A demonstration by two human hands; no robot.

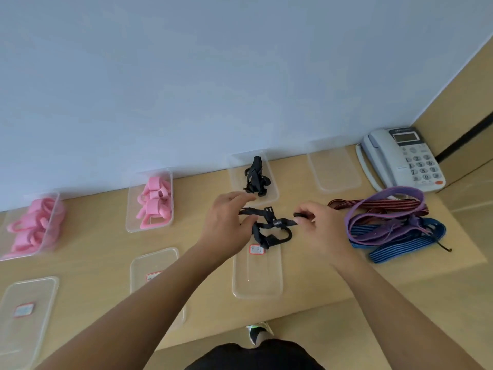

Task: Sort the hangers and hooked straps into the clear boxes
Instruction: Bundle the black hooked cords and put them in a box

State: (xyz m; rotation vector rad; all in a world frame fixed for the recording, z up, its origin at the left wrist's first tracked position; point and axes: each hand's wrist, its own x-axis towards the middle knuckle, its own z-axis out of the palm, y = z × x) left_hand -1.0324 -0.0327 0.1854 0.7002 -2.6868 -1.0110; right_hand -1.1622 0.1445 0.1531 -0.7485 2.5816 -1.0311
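Left hand (226, 222) grips, right hand (317, 228) pinches tangled black hooked webbing strap (269, 225), just beyond clear rectangular plastic lid (257, 279); strap's left end hidden under fingers.

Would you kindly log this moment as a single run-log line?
left hand: holds black strap | right hand: pinches its end | rear box: stored strap inside | striped cords: loose on table

Wall (240, 76): plain pale blue-grey, along the bench's far edge.
Bench (200, 188): light wood.
Phone (402, 158): grey-white, far right corner.
Panel (458, 102): tan, dark strip, right side.
Floor (346, 329): tan, below near edge.
Light: soft, even.
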